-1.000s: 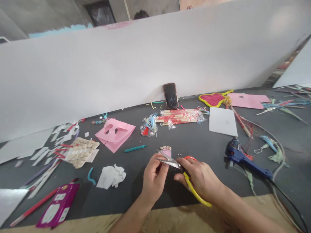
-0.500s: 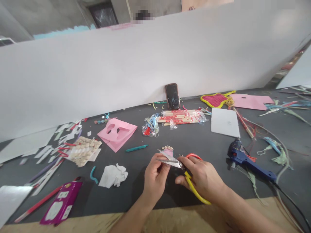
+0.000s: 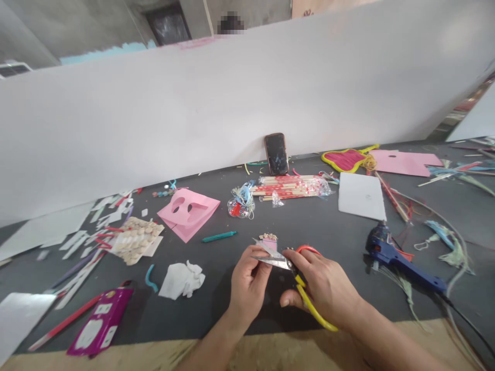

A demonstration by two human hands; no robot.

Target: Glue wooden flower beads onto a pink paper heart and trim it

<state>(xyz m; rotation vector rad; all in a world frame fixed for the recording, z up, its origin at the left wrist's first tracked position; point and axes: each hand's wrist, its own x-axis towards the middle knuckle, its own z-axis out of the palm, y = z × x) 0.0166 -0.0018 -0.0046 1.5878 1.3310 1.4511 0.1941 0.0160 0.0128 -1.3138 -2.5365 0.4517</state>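
My right hand point(image 3: 328, 286) grips a pair of scissors point(image 3: 280, 260) with one red and one yellow handle loop. Their blades are spread and point left, across the fingertips of my left hand point(image 3: 249, 283). That hand is closed in a pinch, and whatever lies between its finger and thumb is too small and covered to make out. Just beyond the blades is a small pink piece point(image 3: 270, 244) with a row of pale beads along its far edge. Whether my left fingers touch it, I cannot tell.
A blue glue gun point(image 3: 406, 265) with its cord lies at right. Further back are wrapped sticks point(image 3: 290, 186) and a propped phone point(image 3: 276, 153). Leftward lie a teal pen point(image 3: 219, 236), folded pink paper point(image 3: 189, 219), crumpled tissue point(image 3: 180, 281) and a purple packet point(image 3: 102, 322).
The scissors have opened slightly wider, with my right thumb lower. My left hand keeps its pinch in nearly the same place. The whole view has shifted a little.
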